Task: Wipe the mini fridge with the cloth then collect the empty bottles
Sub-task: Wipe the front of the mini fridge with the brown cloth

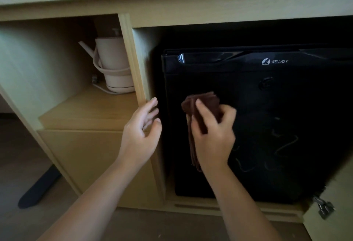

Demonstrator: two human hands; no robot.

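A black mini fridge with a WELLWAY logo stands shut inside the right cabinet bay. My right hand grips a folded dark brown cloth and holds it against the left part of the fridge door. My left hand hovers with loosely spread fingers beside the wooden divider, at the fridge's left edge, holding nothing. Faint smear lines show on the lower door. No bottles are in view.
A pale electric kettle with its cord sits on a shelf in the left bay. The wooden divider separates the bays. The open cabinet door with a metal hinge is at lower right. A dark furniture leg lies on the floor at left.
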